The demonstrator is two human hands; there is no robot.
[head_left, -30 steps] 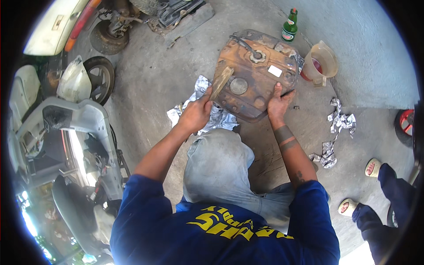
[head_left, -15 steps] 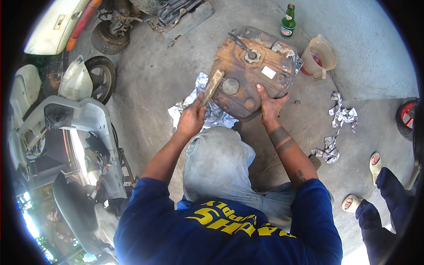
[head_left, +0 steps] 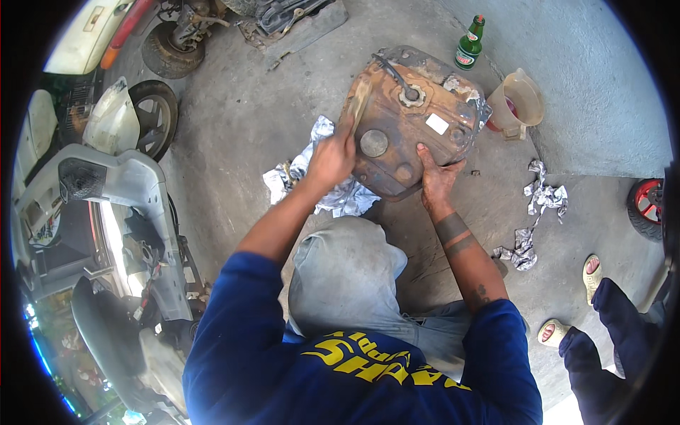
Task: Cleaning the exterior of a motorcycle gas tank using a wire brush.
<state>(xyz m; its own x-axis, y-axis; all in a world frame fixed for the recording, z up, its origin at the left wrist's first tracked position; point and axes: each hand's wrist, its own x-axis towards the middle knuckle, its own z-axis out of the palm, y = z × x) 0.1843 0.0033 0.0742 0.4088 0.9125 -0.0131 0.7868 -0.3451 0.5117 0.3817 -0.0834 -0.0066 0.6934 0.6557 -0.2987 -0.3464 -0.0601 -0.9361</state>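
A rusty brown metal fuel tank (head_left: 407, 145) lies on the floor in front of my knees, with a round cap and a white sticker on its top. My left hand (head_left: 333, 157) is closed around the wooden handle of a wire brush (head_left: 360, 99), which lies against the tank's left side; its bristles are hidden from here. My right hand (head_left: 438, 180) grips the tank's near right edge, thumb on top and fingers over the rim. Crumpled newspaper (head_left: 354, 198) is under and beside the tank's near left corner.
Behind the tank stand a green glass bottle (head_left: 469, 44) and a translucent plastic pail (head_left: 520, 106) by the wall. More crumpled paper (head_left: 545, 195) lies to the right. A person in slippers (head_left: 552, 333) is at lower right. Motorcycle parts (head_left: 117, 177) fill the left side.
My left hand has moved forward and to the right with the wire brush, from the tank's near left to along its left side. My right hand keeps its grip on the tank.
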